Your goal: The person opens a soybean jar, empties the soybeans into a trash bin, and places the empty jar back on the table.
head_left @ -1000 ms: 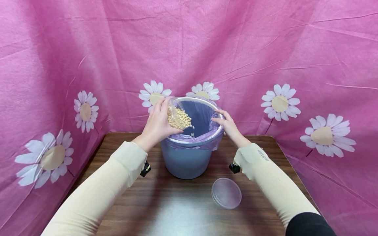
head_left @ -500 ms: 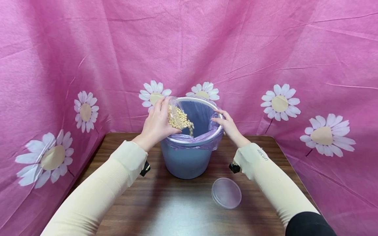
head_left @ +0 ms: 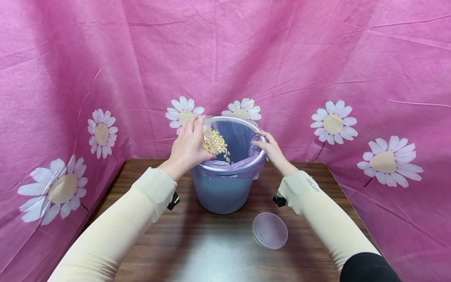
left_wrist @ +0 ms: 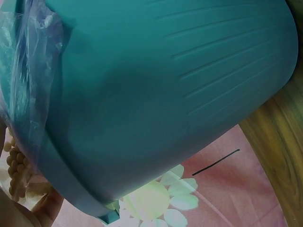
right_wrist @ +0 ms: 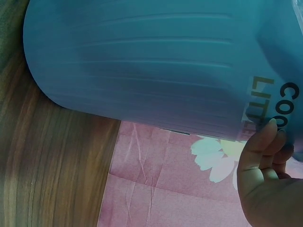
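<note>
Head view: the left hand (head_left: pixel 186 147) grasps a clear jar (head_left: pixel 210 124), tipped sideways with its mouth over the bin (head_left: pixel 222 192) between both hands. Pale yellow, round beans (head_left: pixel 215 143) heap in the jar's lower side, and a short string of them drops from its lip. The right hand (head_left: pixel 275 153) grips the bin's edge on its own side. Blue and tapering, the bin has faint ribs and printed letters (right_wrist: pixel 262 101) beside the right hand; a crinkled purple liner (head_left: pixel 239 166) folds over its edge. Nearer the person than the right hand, a round clear lid (head_left: pixel 270 231) lies on the table (head_left: pixel 151 250).
</note>
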